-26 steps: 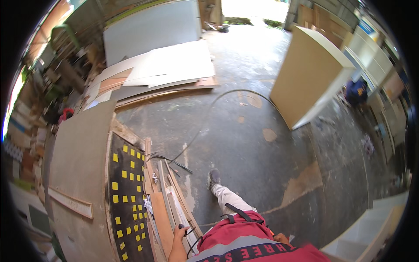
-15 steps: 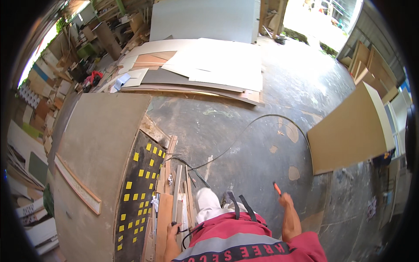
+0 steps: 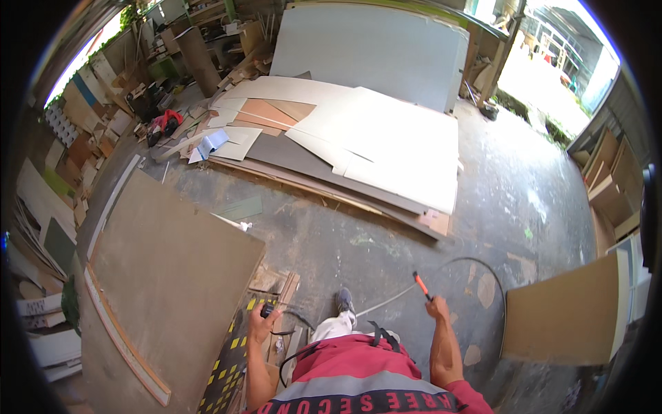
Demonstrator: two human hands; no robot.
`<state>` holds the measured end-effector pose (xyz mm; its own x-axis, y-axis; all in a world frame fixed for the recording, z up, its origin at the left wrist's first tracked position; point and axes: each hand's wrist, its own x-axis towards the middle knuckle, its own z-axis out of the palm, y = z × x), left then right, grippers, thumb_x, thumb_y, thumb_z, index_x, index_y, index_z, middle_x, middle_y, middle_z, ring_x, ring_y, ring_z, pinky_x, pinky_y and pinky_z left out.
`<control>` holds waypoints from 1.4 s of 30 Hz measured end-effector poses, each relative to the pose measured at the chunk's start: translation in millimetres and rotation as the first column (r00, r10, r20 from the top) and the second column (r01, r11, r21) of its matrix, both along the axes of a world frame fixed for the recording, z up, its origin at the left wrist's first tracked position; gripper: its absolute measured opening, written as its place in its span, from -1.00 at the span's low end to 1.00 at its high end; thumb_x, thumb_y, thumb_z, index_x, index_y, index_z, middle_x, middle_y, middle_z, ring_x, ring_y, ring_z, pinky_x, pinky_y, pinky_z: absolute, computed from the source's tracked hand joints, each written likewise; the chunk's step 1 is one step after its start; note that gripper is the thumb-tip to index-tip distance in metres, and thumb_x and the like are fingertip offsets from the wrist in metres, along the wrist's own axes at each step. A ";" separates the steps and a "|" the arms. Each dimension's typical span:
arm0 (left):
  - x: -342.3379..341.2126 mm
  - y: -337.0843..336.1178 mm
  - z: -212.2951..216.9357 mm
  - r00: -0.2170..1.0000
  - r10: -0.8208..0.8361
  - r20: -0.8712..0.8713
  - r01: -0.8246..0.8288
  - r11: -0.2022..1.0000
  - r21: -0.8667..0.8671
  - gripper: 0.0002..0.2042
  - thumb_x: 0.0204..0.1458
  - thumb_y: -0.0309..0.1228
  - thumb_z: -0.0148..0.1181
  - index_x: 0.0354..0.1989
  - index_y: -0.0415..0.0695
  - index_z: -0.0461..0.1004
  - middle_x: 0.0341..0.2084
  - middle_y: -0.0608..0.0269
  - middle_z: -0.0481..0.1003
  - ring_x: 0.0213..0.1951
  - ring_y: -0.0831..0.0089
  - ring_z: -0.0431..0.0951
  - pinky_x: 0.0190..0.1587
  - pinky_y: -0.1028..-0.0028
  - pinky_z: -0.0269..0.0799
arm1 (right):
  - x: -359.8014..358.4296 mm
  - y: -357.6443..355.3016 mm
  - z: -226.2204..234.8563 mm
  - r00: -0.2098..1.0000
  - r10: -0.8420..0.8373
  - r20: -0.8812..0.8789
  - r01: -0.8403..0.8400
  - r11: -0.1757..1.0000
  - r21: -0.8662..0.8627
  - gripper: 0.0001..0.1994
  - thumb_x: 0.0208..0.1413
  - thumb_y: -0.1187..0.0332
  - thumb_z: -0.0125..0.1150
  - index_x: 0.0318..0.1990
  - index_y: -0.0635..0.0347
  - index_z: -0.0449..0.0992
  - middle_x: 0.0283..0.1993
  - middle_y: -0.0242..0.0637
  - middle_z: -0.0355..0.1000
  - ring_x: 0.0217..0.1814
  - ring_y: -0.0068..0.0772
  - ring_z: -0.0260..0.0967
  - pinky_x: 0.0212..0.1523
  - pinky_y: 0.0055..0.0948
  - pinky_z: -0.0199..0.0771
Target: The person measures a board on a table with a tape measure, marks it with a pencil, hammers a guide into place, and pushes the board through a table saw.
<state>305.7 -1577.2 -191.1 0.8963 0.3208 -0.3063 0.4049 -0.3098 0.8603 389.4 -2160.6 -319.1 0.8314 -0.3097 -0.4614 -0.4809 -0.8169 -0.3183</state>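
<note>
Down in the head view, the right hand (image 3: 437, 308) is closed around an orange-handled pencil-like tool (image 3: 420, 283), raised above the concrete floor (image 3: 386, 241). It looks light, stiff and thin, best pinched near its lower end. The left hand (image 3: 261, 324) wraps a small black object (image 3: 267, 311), probably hard and compact, just over the black-and-yellow checked strip (image 3: 231, 362) by the right edge of the big brown board (image 3: 165, 276).

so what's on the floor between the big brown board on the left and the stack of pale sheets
In the head view, between the brown board and the stack of sheets lies bare concrete floor with a small green offcut.
</note>
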 end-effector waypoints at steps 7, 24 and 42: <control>200.1 53.2 106.1 0.973 0.131 0.189 -0.128 0.991 -0.027 -0.51 -0.05 0.01 0.35 -0.30 -0.24 0.46 -0.59 0.37 0.37 -0.53 0.58 0.32 -0.46 0.49 0.29 | 9.0 30.3 -47.2 0.733 -0.385 -0.560 0.435 0.899 -0.048 -0.81 0.04 0.43 0.04 -0.45 0.35 0.57 -0.53 -0.09 0.49 -0.58 -0.26 0.49 -0.59 -0.22 0.38; 324.4 271.7 -63.7 0.232 0.953 0.195 -0.906 0.138 0.401 -0.26 0.06 -0.11 0.30 0.30 -0.32 0.18 0.21 -0.17 0.28 0.22 0.04 0.34 0.19 0.22 0.31 | 637.6 206.2 10.0 0.799 0.225 -0.557 -0.432 0.859 -0.273 -0.69 0.00 0.14 0.30 -0.41 0.28 0.62 -0.47 -0.11 0.55 -0.46 -0.24 0.56 -0.43 -0.24 0.49; 452.9 584.1 -2.6 -0.273 0.958 0.087 -0.916 -0.287 0.279 -0.62 0.04 -0.23 0.28 -0.10 -0.28 0.46 -0.27 0.15 0.50 -0.28 0.35 0.48 -0.10 0.42 0.40 | 1018.3 833.4 0.8 0.729 0.671 -0.134 -0.672 0.739 0.049 -0.60 0.05 0.13 0.19 -0.10 0.30 0.53 -0.13 0.16 0.52 0.00 0.21 0.47 -0.03 0.01 0.48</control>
